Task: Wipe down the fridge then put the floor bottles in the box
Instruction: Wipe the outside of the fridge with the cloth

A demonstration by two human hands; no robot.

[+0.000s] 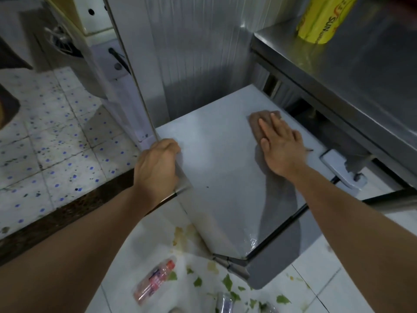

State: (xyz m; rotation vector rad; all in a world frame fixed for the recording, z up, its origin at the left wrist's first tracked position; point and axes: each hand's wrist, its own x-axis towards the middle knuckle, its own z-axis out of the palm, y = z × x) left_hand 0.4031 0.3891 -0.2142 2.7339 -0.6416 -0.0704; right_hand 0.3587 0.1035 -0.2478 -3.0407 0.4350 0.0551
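Fingers [267,126] of right hand [279,146] press flat on cloth [259,119]; left hand [156,168] grips fridge [221,168] edge

Right hand [281,145] flat on cloth [262,123] atop fridge [216,159]; left hand [156,166] gripping its left edge. Bottle [154,282] on floor [56,136] below, steel counter [361,64] at right.

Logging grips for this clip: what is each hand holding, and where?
Left hand grips the fridge's top left edge. Right hand presses flat on the brown cloth, not grasping it.
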